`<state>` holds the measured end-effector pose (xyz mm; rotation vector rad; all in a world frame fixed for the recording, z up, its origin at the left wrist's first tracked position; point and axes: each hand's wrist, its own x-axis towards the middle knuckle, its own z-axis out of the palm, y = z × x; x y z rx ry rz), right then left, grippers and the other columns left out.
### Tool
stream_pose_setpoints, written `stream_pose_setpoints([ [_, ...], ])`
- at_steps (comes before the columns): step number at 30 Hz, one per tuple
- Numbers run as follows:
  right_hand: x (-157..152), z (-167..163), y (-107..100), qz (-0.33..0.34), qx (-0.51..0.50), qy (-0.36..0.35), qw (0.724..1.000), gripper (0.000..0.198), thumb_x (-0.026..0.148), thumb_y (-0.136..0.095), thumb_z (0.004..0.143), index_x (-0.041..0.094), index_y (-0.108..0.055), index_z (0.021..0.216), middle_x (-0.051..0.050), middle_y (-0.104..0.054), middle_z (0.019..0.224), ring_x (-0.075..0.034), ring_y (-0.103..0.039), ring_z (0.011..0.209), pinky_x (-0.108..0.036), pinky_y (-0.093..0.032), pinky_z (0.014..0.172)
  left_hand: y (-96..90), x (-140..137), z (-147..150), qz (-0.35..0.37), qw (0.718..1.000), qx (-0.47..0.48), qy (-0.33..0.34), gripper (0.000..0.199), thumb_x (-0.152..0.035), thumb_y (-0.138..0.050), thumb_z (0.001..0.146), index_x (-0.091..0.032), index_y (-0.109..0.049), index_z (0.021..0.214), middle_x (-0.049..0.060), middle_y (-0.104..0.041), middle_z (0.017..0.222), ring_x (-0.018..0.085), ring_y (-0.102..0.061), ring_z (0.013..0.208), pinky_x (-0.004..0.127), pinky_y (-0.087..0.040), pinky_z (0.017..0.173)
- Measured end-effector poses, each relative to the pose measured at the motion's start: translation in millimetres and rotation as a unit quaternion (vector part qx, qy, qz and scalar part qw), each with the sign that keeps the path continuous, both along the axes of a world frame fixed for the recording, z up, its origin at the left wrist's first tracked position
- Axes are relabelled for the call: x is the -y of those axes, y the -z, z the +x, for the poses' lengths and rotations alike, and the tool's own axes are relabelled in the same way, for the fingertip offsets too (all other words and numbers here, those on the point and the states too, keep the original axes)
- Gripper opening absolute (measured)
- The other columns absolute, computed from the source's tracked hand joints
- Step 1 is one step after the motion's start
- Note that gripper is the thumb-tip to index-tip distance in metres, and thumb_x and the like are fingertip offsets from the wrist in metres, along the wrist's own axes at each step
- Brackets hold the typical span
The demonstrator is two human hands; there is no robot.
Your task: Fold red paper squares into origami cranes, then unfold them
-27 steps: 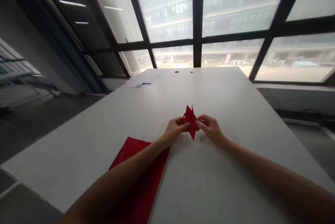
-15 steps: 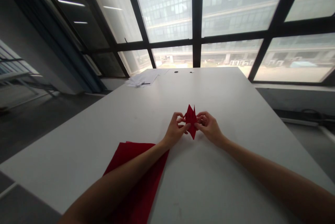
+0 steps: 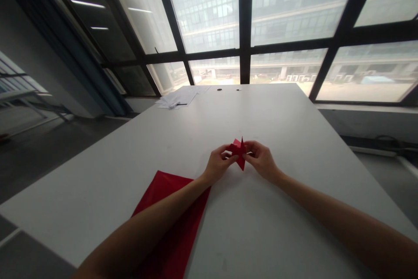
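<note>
Paper shape (image 3: 241, 158): folded, red, between both hands over the surface (image 3: 274, 115); a paler face now shows at its far left, where a tall point stood earlier.
Left hand (image 3: 218, 163): pinched on the shape's left side.
Right hand (image 3: 263, 162): clamped on its right side.
Red sheet (image 3: 187, 224): near left, under the left forearm (image 3: 156, 216).

On my feed I had a white table (image 3: 277, 118), a red sheet (image 3: 183, 229) lying partly hidden at its near left, loose white papers (image 3: 183, 95) at the far left and two small dark spots (image 3: 219, 89) by the far edge
</note>
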<state>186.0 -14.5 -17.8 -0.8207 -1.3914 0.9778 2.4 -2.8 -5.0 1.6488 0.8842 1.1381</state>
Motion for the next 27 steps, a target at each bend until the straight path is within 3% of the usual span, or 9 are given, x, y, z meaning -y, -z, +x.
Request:
stream_pose_setpoints([
  [6,-1.2,1.0,1.8,0.027,0.031,0.033,0.999,0.017,0.029,-0.076,0.076,0.02,-0.07,0.09,-0.006,-0.068,0.093,-0.019,-0.066,0.082,-0.032,-0.056,0.07,0.7,-0.6,-0.9,0.047,0.996,-0.02,-0.079,0.022,-0.035,-0.08,0.075,-0.016,-0.076,0.084,0.007,-0.06,0.102,0.015,-0.059,0.08,0.021,-0.05,0.06],
  [9,-0.9,3.4,-0.6,0.044,0.072,0.057,0.995,0.016,0.032,-0.076,0.076,0.021,-0.072,0.087,-0.006,-0.067,0.096,-0.019,-0.063,0.082,-0.031,-0.054,0.069,-0.9,0.1,-0.7,0.032,0.999,-0.004,-0.043,0.021,-0.036,-0.076,0.079,-0.016,-0.077,0.086,0.007,-0.065,0.094,0.016,-0.061,0.081,0.023,-0.05,0.063],
  [12,-0.9,5.1,-2.7,0.015,0.089,0.037,0.995,0.019,0.036,-0.075,0.079,0.02,-0.073,0.088,-0.005,-0.071,0.085,-0.02,-0.064,0.079,-0.033,-0.052,0.071,-1.5,0.7,-0.5,0.013,1.0,0.01,-0.014,0.024,-0.036,-0.075,0.08,-0.015,-0.078,0.09,0.006,-0.069,0.084,0.016,-0.062,0.075,0.024,-0.048,0.062],
  [17,0.5,3.4,-3.8,-0.037,0.045,0.012,0.998,0.027,0.044,-0.076,0.077,0.018,-0.071,0.078,-0.004,-0.072,0.075,-0.019,-0.064,0.069,-0.03,-0.05,0.064,-0.2,1.1,-0.8,0.002,1.0,0.013,-0.012,0.026,-0.038,-0.076,0.079,-0.015,-0.078,0.091,0.007,-0.072,0.086,0.017,-0.063,0.074,0.024,-0.047,0.062],
  [27,3.1,1.5,-6.3,-0.06,0.006,-0.02,0.998,0.028,0.045,-0.075,0.076,0.019,-0.066,0.074,-0.001,-0.067,0.072,-0.016,-0.059,0.065,-0.028,-0.046,0.06,-0.6,2.2,-0.9,-0.038,0.998,0.054,-0.004,0.026,-0.039,-0.078,0.077,-0.014,-0.078,0.08,0.007,-0.073,0.081,0.017,-0.064,0.072,0.027,-0.05,0.068],
])
